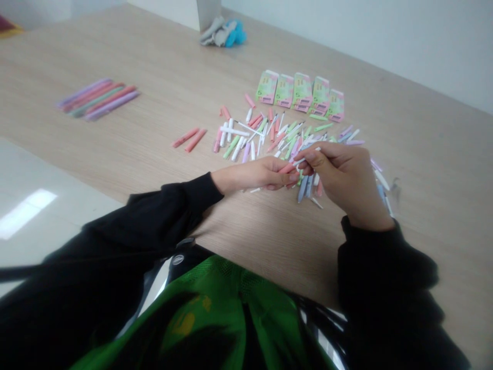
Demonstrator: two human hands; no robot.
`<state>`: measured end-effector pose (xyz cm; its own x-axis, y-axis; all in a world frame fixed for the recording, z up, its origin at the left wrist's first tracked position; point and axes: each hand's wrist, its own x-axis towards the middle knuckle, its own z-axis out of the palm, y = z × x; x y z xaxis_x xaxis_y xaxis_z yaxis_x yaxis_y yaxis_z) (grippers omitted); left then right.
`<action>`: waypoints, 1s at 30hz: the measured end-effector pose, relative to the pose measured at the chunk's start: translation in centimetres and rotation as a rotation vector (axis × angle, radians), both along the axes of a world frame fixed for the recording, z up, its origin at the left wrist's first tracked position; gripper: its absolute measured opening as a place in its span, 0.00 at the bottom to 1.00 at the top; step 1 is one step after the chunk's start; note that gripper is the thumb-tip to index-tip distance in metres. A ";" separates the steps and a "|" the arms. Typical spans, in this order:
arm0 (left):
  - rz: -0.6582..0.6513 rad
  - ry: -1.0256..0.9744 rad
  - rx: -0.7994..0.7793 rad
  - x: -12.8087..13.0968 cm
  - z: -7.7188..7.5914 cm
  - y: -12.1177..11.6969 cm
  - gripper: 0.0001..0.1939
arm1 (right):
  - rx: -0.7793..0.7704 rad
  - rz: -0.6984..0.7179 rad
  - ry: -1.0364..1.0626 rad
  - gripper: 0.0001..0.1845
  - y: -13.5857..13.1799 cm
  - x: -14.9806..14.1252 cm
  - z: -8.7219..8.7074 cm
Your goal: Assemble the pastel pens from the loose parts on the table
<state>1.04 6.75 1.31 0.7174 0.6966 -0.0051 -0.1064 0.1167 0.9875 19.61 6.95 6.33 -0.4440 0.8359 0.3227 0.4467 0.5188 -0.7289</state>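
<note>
My left hand (257, 174) pinches a pink pen barrel (288, 167) at its near end. My right hand (344, 177) is closed on the other end, where a thin white refill (308, 155) sticks out toward the pile. Several more pen parts are tucked under the right palm. Just beyond both hands lies a heap of loose pen parts (269, 136) in pink, green, purple and white. Two pink barrels (190, 139) lie apart at the heap's left.
Several green and pink pen boxes (300, 92) stand in a row behind the heap. A bundle of assembled pens (98, 98) lies far left on the wooden table (154, 61). A grey and blue cloth (223, 33) sits at the far edge by the wall.
</note>
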 end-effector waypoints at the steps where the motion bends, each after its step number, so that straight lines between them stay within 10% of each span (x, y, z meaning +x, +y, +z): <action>1: -0.001 -0.006 -0.003 0.0 0.0 0.0 0.12 | 0.004 0.001 -0.008 0.20 0.0 0.0 0.0; 30: 0.071 -0.012 -0.031 -0.1 1.6 -0.8 0.16 | 0.001 -0.059 0.025 0.13 -0.8 -0.4 1.2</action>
<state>0.97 5.97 2.91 0.6661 0.7457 -0.0190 -0.1277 0.1390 0.9820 19.23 6.17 7.49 -0.3860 0.8598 0.3342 0.4582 0.4931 -0.7395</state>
